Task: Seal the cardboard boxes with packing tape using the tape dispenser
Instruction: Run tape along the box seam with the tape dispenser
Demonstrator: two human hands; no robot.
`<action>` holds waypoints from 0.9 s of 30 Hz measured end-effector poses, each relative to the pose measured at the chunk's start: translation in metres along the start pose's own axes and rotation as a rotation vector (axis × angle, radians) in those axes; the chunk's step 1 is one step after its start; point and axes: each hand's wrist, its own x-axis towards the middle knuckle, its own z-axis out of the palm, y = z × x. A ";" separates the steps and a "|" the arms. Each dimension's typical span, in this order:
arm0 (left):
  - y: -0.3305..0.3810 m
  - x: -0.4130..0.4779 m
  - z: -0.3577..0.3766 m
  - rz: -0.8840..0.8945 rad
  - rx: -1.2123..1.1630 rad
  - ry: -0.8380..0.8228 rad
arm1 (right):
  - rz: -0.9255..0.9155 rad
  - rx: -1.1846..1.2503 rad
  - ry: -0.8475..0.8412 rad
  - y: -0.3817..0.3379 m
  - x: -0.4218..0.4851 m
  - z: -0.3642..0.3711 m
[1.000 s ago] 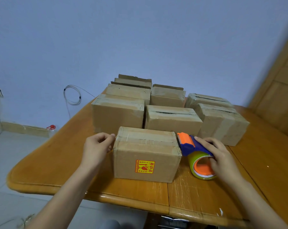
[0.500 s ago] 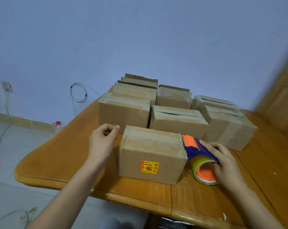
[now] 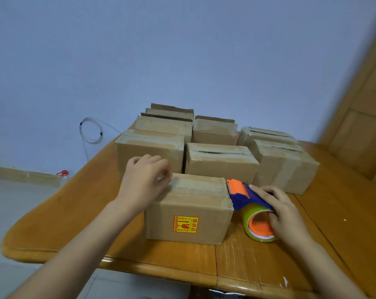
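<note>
Right hand (image 3: 284,212) grips dispenser (image 3: 243,195) against box (image 3: 189,212) top-right edge; left hand (image 3: 146,180) curled over top-left edge, can't tell if pinching anything.

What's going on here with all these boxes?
A person is doing a taping job at a wooden table. The right hand grips the tape dispenser at the right end of the nearest box, while the left hand, loosely curled, is at its top left corner. The other boxes stand behind, some with open seams.
</note>
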 end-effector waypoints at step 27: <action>0.033 0.053 0.001 0.607 0.701 -0.841 | -0.004 -0.056 -0.002 0.002 0.002 0.000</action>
